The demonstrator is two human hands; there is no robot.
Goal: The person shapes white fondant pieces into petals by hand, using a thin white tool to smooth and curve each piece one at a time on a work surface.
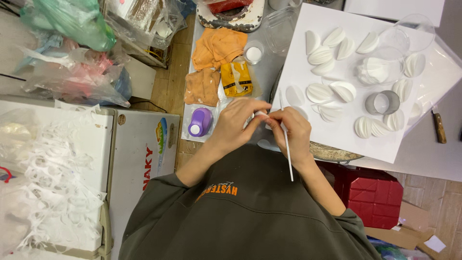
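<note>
Both hands (262, 123) pinch a white piece (260, 114).

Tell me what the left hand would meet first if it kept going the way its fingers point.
The left hand points toward the right hand, and its fingertips already touch the small white piece pinched between them. That piece comes first, then the right hand's fingers, though depth is hard to judge.
</note>
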